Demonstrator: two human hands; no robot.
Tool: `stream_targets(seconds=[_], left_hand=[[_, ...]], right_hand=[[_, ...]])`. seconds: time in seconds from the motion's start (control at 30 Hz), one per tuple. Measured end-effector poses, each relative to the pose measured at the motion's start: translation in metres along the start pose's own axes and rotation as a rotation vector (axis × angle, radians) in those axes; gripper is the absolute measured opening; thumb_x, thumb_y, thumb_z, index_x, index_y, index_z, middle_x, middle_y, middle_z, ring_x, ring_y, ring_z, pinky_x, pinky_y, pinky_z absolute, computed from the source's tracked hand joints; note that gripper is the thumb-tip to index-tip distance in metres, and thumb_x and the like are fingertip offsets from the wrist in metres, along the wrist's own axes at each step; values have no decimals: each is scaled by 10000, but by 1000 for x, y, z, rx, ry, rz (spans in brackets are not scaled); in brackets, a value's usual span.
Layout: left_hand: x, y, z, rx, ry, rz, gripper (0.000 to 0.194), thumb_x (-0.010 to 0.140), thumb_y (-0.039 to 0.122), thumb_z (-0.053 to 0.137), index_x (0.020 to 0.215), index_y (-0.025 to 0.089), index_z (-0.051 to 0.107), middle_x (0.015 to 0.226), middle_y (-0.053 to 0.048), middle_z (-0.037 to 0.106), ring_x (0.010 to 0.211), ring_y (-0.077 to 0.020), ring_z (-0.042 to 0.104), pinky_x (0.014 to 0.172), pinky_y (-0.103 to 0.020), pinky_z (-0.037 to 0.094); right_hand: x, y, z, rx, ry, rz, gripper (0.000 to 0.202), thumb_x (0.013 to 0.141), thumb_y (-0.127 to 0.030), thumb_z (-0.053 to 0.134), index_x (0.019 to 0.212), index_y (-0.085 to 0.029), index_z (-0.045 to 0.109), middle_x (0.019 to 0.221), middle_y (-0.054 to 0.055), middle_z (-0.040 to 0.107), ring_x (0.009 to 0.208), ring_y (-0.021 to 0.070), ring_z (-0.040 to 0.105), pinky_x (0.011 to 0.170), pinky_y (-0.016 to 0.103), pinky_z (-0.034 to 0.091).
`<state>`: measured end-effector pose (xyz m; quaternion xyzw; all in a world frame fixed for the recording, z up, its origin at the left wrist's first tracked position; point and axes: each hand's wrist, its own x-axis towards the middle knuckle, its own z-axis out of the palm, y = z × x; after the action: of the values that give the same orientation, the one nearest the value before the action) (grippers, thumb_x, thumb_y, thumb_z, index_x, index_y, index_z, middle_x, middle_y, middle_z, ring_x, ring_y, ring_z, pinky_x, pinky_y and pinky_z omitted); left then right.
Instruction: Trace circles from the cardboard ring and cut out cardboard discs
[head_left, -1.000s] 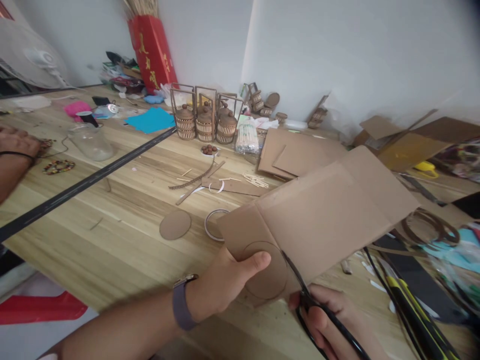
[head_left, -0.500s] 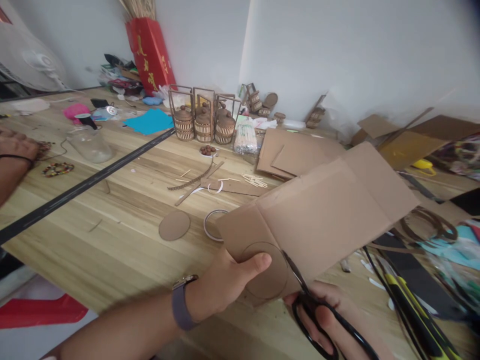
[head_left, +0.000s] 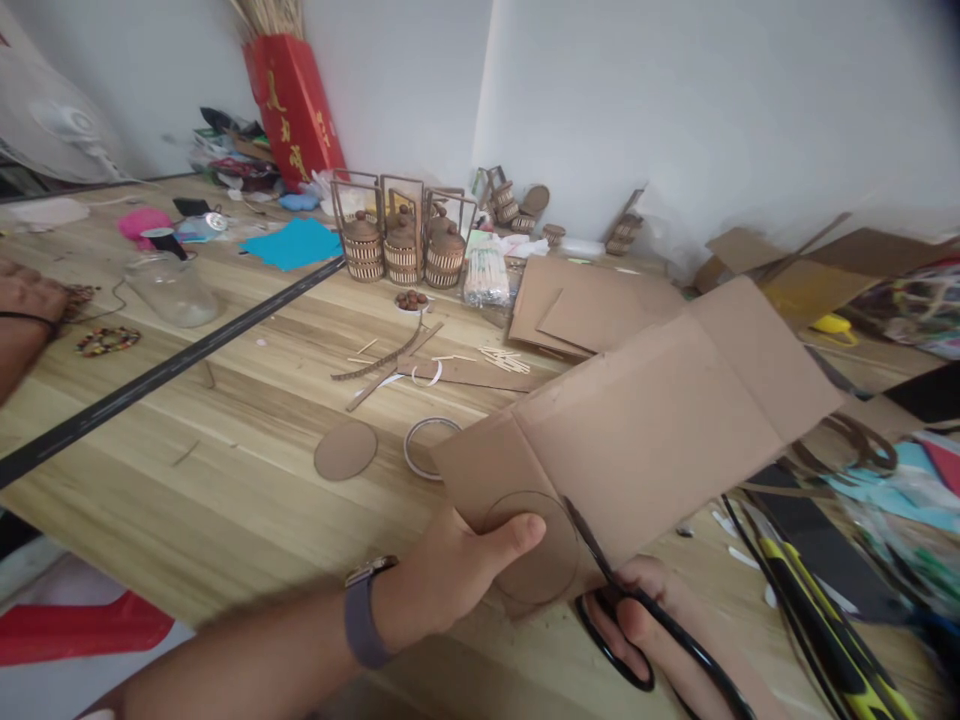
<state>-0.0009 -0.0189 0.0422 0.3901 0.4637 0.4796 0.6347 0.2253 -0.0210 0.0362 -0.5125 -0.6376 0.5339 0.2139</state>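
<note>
My left hand [head_left: 469, 560], with a watch on its wrist, grips a creased piece of cardboard [head_left: 645, 420], thumb on top and fingers hidden beneath. A drawn circle [head_left: 536, 585] shows on the cardboard under the thumb. My right hand [head_left: 667, 610] holds black-handled scissors [head_left: 600, 565], their blade lying over the cardboard along the circle's right side. The handles are spread apart. On the table left of the cardboard lie a round cardboard disc [head_left: 346, 451] and a roll of tape [head_left: 411, 462], partly covered by the cardboard.
Small lidded baskets with tall handles [head_left: 403, 245] stand at the back, near a glass jar [head_left: 172, 290]. Cardboard sheets [head_left: 570, 300] lie behind my work. Yellow-and-black long-handled cutters [head_left: 817, 610] lie at right. Another person's hand [head_left: 30, 300] rests at far left beside beads.
The scissor handles have spread wider apart in my right hand. My left hand keeps its grip on the cardboard, and the view has shifted slightly.
</note>
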Motion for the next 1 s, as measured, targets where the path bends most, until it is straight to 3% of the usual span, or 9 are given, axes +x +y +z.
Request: stream_targets(seconds=[0.23,0.4,0.6,0.77,0.9,1.0], left_hand=[[-1,5,1,-16,-20,-16,478,830,413,718,1273,241,665,1258,-70,739,1212,-296,651,1040,-402,495],[-2,4,0,-11,-25,2,464,828,425,732,1250,240,677,1246,-71,744,1216,-298,651,1045,-401,495],[-3,4,-2,10,-39,-15,376,833,451,729,1122,211,722,1215,-85,756,1182,-308,669,1028,-422,512],[-2,2,-4,11,-66,-22,413,835,439,728,1184,220,696,1230,-74,749,1191,-289,662,1042,-426,502],[-3,2,-5,10,-53,-49,439,809,500,747,1133,207,706,1242,-94,742,1198,-307,656,1036,-446,505],[-4,5,-6,16,-139,-32,475,801,578,740,1090,202,717,1245,-103,737,1215,-313,645,1061,-457,486]], right_hand=[[14,8,1,92,-194,-38,732,731,-941,466,641,-215,510,481,-67,374,441,91,270,437,229,280],[12,11,1,50,-69,-12,677,768,-875,537,616,-216,506,542,-34,436,489,116,374,467,239,323],[11,18,-2,10,-21,7,614,749,-768,617,784,-165,727,567,0,514,481,124,409,464,247,350],[13,19,-1,119,-142,43,633,756,-758,609,873,-145,720,466,-69,417,375,76,287,387,210,277],[11,12,6,158,-54,55,464,748,-613,652,811,-156,700,409,-101,360,364,63,220,383,204,235],[7,4,5,137,3,73,408,718,-563,677,775,-160,709,438,-78,398,379,69,278,404,212,262]])
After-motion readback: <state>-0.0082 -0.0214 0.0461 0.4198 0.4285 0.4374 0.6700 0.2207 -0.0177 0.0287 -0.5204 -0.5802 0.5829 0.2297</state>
